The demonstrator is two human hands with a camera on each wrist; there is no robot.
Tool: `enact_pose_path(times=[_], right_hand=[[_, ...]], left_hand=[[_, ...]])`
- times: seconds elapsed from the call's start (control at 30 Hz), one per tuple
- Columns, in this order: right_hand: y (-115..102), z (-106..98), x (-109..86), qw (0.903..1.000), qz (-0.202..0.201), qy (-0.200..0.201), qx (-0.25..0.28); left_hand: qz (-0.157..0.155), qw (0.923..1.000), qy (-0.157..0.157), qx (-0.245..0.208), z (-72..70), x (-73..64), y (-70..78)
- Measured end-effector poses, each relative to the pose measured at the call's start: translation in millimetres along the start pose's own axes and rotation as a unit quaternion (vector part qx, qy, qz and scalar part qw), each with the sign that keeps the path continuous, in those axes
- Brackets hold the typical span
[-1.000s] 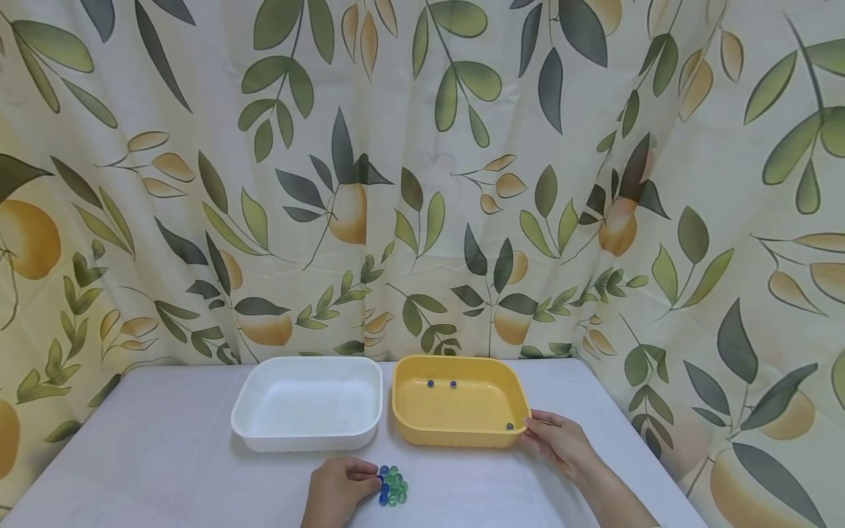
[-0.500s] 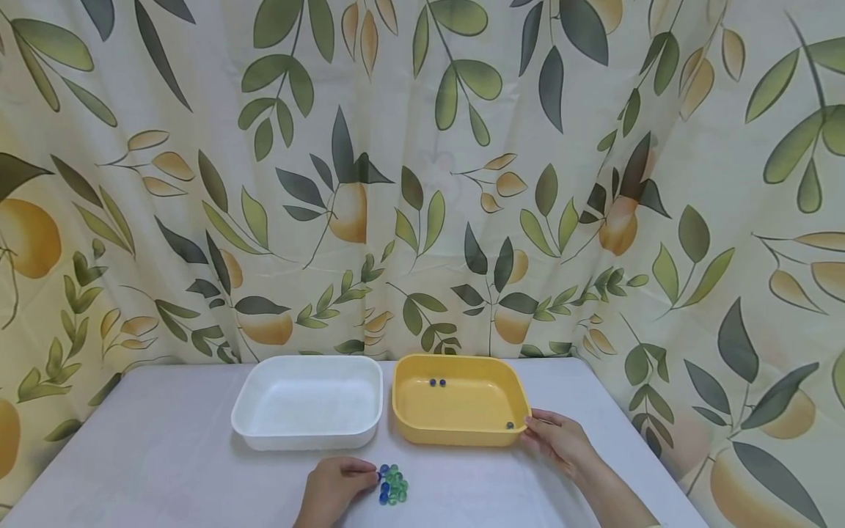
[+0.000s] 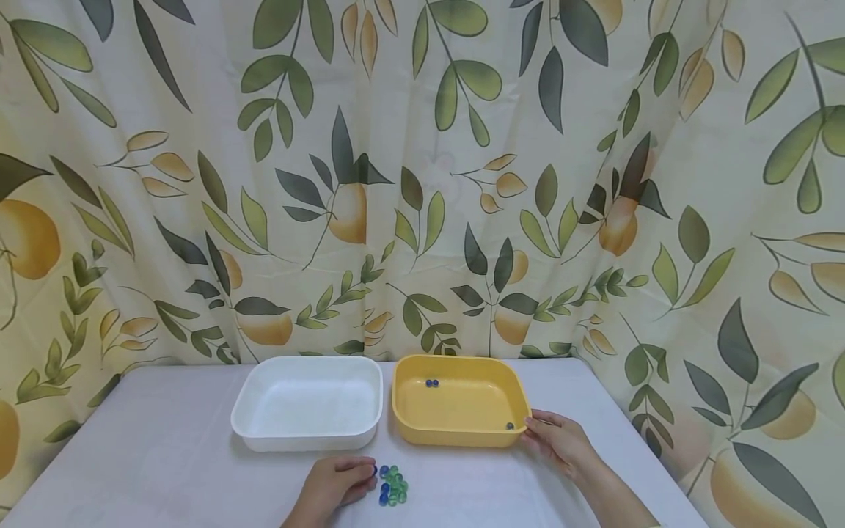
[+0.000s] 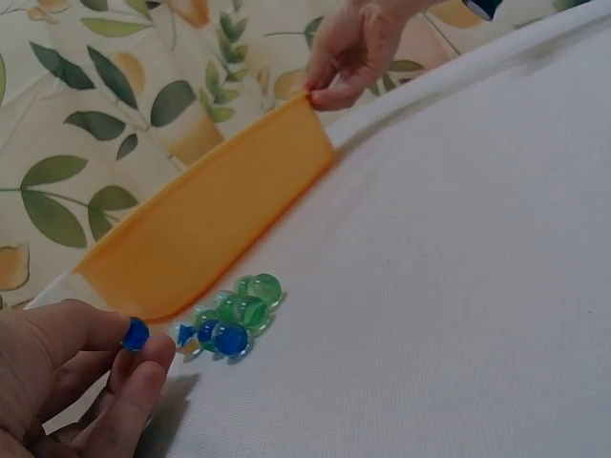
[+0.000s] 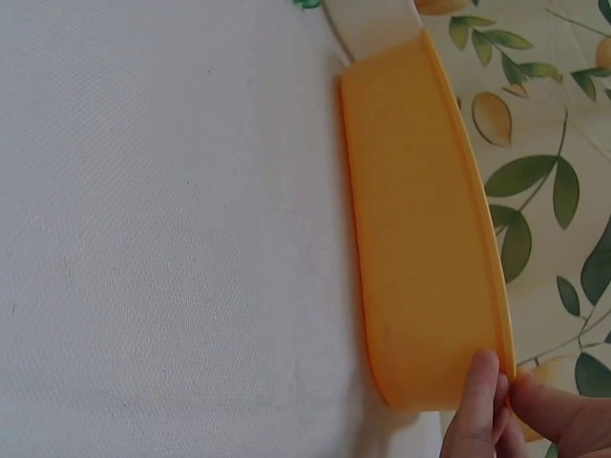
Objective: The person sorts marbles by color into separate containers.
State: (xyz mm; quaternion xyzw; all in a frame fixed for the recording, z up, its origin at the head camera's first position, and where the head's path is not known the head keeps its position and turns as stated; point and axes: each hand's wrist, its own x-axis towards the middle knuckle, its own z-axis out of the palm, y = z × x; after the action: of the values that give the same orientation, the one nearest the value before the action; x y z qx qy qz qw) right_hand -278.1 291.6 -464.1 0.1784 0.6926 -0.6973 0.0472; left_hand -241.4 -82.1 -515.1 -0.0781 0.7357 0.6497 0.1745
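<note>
Between thumb and fingers, my left hand [image 3: 332,484] pinches a blue glass marble [image 4: 136,334], held just left of a cluster of blue and green marbles [image 3: 394,487] on the table. My right hand [image 3: 561,444] grips the near right corner of the yellow tray [image 3: 455,438], thumb on the rim and fingers against the outer wall, as the right wrist view [image 5: 516,410] shows. Inside that tray lie two dark blue marbles [image 3: 432,383] side by side near the back left, and a single dark marble [image 3: 510,426] by the right corner.
A white tray [image 3: 304,444] stands left of the yellow one, with a narrow gap between them. Both sit on a white-covered table [image 3: 178,440]. Behind hangs a curtain [image 3: 422,183] printed with leaves and fruit.
My left hand has drawn slightly left, pulling a blue marble away from the cluster. In the yellow tray one marble rolled left until beside another. My right hand stays put.
</note>
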Motion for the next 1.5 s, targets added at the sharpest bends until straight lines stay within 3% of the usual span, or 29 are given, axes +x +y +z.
enact_pose_path(times=[0.27,0.6,0.9,1.07,1.27,1.5], right_hand=[[0,0,-0.6,1.0,0.0,0.001,0.004],[1,-1,-1.5,1.0,-0.003,0.0,0.003],[-1,-1,-1.3,1.0,0.004,0.0,0.004],[-1,-1,-0.4,1.0,0.006,0.002,0.005],[0,-2,0.2,1.0,-0.003,-0.005,0.0],[0,-1,0.1,0.9999,-0.006,-0.006,-0.005]], left_hand=[[0.007,0.9987,-0.025,-0.043,0.1,-0.6,5.0],[-0.024,0.9957,-0.022,-0.086,7.5,-2.1,18.4],[0.009,0.9947,-0.023,-0.1,15.4,-1.8,31.4],[0.026,0.9959,-0.027,-0.083,18.4,-0.2,49.1],[0.061,0.993,-0.034,-0.096,17.0,5.9,71.7],[0.069,0.9941,-0.007,-0.083,17.5,16.7,86.3]])
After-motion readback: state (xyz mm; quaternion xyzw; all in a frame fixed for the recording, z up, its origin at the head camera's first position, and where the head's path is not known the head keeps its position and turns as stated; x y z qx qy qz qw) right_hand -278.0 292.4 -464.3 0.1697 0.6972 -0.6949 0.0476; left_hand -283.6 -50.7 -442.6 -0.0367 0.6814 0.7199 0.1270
